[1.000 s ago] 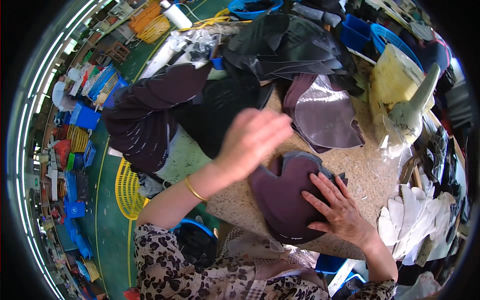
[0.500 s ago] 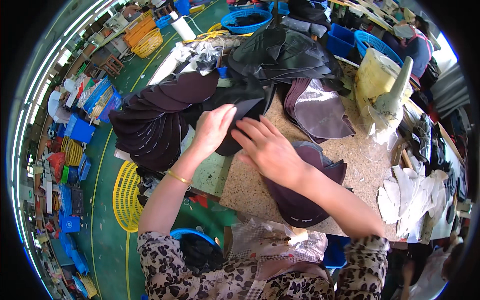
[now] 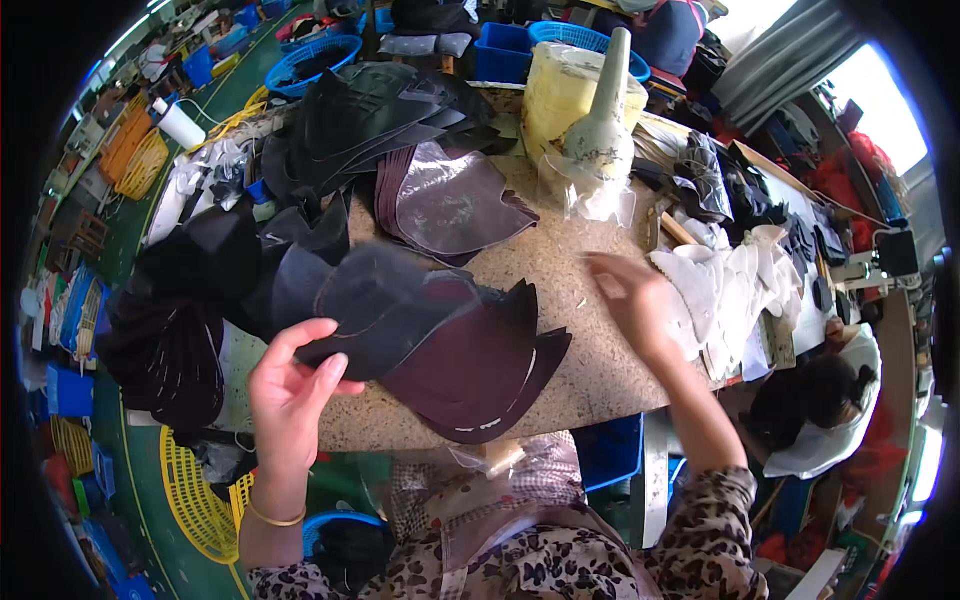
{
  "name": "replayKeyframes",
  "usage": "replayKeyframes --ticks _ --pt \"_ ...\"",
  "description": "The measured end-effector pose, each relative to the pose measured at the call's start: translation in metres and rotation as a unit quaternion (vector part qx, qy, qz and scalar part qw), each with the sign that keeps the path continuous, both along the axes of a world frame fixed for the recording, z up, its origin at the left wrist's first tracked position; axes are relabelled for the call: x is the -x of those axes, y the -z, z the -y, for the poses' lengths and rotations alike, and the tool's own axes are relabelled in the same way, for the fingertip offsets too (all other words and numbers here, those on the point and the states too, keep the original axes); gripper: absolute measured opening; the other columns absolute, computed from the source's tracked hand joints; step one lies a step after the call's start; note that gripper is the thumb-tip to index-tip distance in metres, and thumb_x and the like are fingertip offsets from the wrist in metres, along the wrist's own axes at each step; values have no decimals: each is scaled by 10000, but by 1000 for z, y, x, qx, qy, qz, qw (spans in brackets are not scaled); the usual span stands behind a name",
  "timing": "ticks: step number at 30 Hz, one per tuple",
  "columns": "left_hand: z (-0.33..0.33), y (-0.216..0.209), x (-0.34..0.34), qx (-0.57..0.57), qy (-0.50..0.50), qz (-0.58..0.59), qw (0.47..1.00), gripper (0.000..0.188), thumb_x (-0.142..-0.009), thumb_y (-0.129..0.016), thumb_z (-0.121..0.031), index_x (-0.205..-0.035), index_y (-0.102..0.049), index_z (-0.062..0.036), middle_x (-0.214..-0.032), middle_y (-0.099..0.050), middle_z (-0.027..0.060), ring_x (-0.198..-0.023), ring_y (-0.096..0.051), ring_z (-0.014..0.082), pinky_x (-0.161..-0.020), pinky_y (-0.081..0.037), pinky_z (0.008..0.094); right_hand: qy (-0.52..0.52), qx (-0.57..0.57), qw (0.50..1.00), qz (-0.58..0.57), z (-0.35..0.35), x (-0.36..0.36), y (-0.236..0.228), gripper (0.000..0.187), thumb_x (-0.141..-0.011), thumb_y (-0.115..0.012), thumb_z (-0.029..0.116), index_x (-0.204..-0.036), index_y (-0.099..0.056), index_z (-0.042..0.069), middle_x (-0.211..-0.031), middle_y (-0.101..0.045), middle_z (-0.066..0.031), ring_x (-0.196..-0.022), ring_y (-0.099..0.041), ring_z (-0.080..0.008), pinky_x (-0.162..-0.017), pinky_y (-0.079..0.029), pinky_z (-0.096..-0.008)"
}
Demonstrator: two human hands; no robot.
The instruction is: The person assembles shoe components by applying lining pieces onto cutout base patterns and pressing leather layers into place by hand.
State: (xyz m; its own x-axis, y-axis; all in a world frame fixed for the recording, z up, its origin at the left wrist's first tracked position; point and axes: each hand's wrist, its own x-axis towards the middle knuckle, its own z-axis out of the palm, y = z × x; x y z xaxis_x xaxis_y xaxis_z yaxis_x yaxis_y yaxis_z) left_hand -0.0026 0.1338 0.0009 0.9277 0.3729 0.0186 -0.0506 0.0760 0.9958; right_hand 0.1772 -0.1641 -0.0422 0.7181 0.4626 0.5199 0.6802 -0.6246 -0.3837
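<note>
My left hand (image 3: 290, 390) pinches the near edge of a black leather-like piece (image 3: 375, 305) between thumb and fingers. That piece lies tilted over a small stack of dark maroon pieces (image 3: 475, 370) at the front of the table. My right hand (image 3: 635, 300) hovers at the right, beside a pile of white cut pieces (image 3: 740, 290). Its fingers are smeared by motion, so whether they hold anything is hidden. A fanned row of dark maroon pieces (image 3: 165, 345) lies left of my left hand.
Behind are a large heap of black pieces (image 3: 370, 115) and a maroon stack (image 3: 450, 205) with a shiny top. A yellow block (image 3: 550, 90) stands near a pale pestle-shaped tool (image 3: 600, 140). Another person (image 3: 820, 410) sits at the right. A yellow basket (image 3: 195, 500) stands on the floor.
The view has swung to the right. My hands, close together before at the dark pieces on the left, are now far apart: the left holds a black piece over the maroon stack, the right is by the white pieces.
</note>
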Motion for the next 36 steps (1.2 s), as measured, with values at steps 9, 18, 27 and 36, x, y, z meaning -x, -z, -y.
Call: replayKeyframes --ticks 9,18,27,36 --pt "-35 13 -1 -107 108 -66 986 310 -800 -536 64 -1107 -544 23 -1100 -568 67 -636 -536 27 -550 -483 168 -125 -76 986 -77 -61 33 -27 237 -745 -626 -29 -971 -645 42 -955 -659 -119 -824 -656 -261 -704 -517 -317" --pt "-34 43 11 -366 110 95 919 258 -782 -626 1 -1032 -632 -64 -899 -595 46 -702 -540 63 -578 -458 220 -355 70 907 -214 -201 16 -32 685 -727 -727 254 -1304 -406 71 -1361 -367 -195 -1244 -387 -308 -996 -353 -365" --pt "-51 74 47 -619 -5 345 706 409 -710 -704 -53 -1085 -541 -75 -976 -565 105 -784 -574 198 -655 -491 314 -361 62 873 -323 -217 -6 -34 386 -660 -779 109 -995 -622 2 -927 -476 -81 -816 -567 -187 -756 -470 -290" --pt "-74 56 68 -637 -193 88 741 367 -668 -581 1 -1032 -599 -46 -875 -642 65 -808 -627 216 -734 -478 325 -403 113 890 -184 -230 1 -32 305 -625 -767 65 -861 -579 19 -945 -489 -85 -838 -544 -209 -768 -459 -329"
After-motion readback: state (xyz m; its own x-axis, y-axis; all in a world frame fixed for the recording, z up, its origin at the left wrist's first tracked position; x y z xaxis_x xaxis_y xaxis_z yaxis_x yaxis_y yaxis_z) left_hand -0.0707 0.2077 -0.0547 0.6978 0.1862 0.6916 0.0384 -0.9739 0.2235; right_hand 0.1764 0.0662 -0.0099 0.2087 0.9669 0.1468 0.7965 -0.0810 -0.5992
